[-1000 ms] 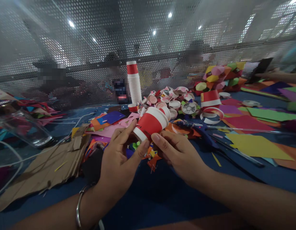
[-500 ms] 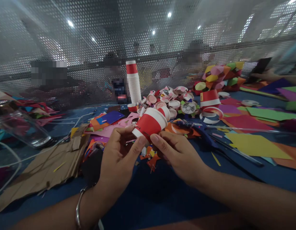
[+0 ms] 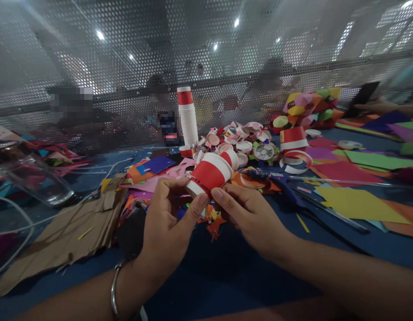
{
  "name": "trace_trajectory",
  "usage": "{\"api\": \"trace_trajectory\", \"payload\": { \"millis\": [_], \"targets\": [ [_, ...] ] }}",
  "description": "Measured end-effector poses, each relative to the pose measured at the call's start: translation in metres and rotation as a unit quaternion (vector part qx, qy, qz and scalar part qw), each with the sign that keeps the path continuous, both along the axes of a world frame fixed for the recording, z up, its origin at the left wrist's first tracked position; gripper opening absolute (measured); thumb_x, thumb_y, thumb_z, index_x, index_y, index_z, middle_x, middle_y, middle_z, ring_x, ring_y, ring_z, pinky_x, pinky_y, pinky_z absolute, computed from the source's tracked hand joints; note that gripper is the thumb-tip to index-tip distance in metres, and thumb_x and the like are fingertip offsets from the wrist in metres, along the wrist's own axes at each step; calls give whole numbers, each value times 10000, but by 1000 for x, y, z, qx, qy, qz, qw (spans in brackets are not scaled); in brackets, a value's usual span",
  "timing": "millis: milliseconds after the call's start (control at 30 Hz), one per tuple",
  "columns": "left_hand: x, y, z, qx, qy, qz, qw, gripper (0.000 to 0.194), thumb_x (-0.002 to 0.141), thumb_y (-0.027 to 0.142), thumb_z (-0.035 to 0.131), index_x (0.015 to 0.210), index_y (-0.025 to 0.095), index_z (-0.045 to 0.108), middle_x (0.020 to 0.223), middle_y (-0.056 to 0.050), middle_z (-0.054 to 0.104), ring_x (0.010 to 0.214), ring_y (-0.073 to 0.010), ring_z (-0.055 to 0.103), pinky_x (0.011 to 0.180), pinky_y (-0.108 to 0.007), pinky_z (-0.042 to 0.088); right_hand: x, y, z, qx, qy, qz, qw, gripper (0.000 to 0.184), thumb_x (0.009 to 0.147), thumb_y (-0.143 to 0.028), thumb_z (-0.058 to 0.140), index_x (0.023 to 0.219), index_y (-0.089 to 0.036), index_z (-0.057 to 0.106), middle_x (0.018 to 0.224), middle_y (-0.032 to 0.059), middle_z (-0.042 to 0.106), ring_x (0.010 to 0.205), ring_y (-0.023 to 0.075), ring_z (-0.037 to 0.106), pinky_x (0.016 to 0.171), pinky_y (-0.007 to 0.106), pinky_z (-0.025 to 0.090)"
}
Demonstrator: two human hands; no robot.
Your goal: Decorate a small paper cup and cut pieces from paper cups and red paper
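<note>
A red and white paper cup [image 3: 211, 170] is held tilted above the middle of the table, its rim toward the upper right. My left hand [image 3: 171, 223] closes round its base end, with the thumb in front and the fingers at the far side. At the lower side of the cup, my right hand [image 3: 251, 214] pinches it with thumb and fingers; the fingertips behind are hidden. Just beyond the cup's rim shows another red and white cup piece [image 3: 230, 157]. Colourful paper scraps [image 3: 215, 223] lie beneath the hands.
Behind stand a tall stack of paper cups [image 3: 189, 122] and a heap of cut cup bottoms [image 3: 244, 146]. A blue glue gun [image 3: 291, 189] and coloured paper sheets [image 3: 363, 203] lie right. Flattened cardboard [image 3: 64, 234] and a clear glass [image 3: 47, 183] are left.
The cup has turned slightly in my hands, and more of its base shows. My left thumb has shifted a little right and up. The whole view has moved slightly.
</note>
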State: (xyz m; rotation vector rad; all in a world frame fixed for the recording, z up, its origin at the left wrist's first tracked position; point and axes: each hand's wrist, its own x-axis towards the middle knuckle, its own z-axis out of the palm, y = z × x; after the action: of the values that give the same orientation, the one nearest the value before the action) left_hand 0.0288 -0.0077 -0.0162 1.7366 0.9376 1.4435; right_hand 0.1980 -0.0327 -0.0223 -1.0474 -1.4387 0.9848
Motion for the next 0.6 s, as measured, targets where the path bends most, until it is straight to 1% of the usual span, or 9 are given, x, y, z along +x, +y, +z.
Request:
{"api": "trace_trajectory", "payload": {
  "millis": [67, 200, 400, 600],
  "targets": [
    [-1, 0, -1, 9, 9, 5, 1000, 345, 874, 363, 792, 1114, 223, 586, 1096, -52, 667, 1011, -203, 681, 881, -359, 561, 0, 0, -1, 0, 8, 5, 1000, 483, 973, -617, 555, 714, -212, 504, 604, -62, 391, 490, 81, 317, 434, 256, 244],
    [0, -1, -1, 8, 0, -4, 1000, 336, 880, 358, 785, 1111, 230, 578, 1068, -40, 659, 988, -201, 683, 876, -369, 559, 1, 0, -2, -5, 4, 7, 1000, 488, 965, -636, 561, 737, -206, 527, 622, -56, 406, 498, 80, 336, 431, 246, 251],
    [-1, 1, -3, 9, 1, 0, 1000, 363, 865, 354, 798, 1124, 235, 573, 1100, -65, 669, 999, -230, 691, 906, -423, 561, 1, 2, -3, -2, 21, 16, 1000, 477, 963, -628, 571, 741, -209, 533, 617, -60, 391, 489, 79, 317, 412, 245, 237],
    [-2, 2, -3, 45, 14, 13, 999, 356, 841, 321, 818, 1100, 246, 585, 1118, -59, 651, 1002, -227, 686, 906, -407, 578, 1, 0, -1, -2, 26, 21, 999, 466, 966, -618, 575, 731, -218, 529, 612, -61, 390, 489, 85, 322, 412, 256, 243]
  ]
}}
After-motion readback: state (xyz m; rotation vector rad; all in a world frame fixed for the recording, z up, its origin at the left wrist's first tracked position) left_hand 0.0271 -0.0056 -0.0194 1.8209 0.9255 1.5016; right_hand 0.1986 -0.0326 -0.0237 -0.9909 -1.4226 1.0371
